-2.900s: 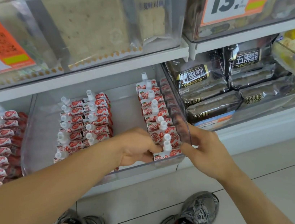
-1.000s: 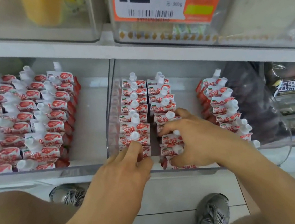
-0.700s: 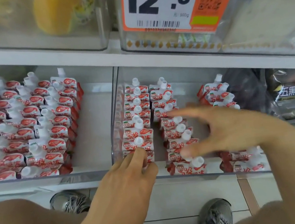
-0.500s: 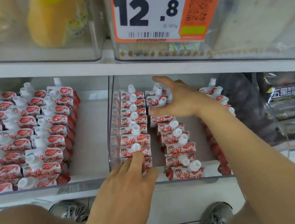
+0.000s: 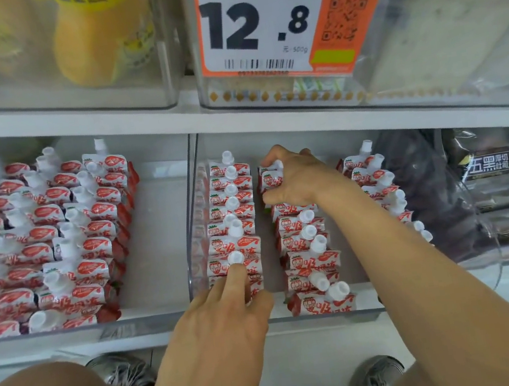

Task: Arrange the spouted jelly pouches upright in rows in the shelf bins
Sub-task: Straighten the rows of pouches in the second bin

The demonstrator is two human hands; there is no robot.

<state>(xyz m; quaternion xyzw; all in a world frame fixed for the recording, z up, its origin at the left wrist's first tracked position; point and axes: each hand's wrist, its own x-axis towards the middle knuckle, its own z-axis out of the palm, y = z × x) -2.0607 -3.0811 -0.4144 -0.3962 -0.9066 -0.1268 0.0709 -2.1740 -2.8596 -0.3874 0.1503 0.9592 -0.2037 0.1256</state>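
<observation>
The spouted jelly pouches in the clear middle bin stand in three files running front to back, spouts up. The right hand has reached deep along the centre file and its curled fingers grasp the rearmost pouches, so that file's long axis runs from the hand straight toward the person, with the loose, slightly splayed pouches lying on the near side of the hand. Any squaring-up would, I judge, be a pull or press along that axis. The left hand is the nearer one, at the bin's front lip; its fingertips press on the front pouch of the left file, index finger just under a white cap, fingers mostly straight rather than clenched. The third file stands against the right side, partly hidden behind the right forearm.

The left-hand bin holds more of the same pouches, leaning more than upright.

Writing: the orange-and-white price tag reads "12.8" with a barcode, a QR code and what looks like "500g" — the small print is blurred. The pouches carry red Chinese lettering and a strawberry mark. Dark packets at the right show "五黑".
</observation>
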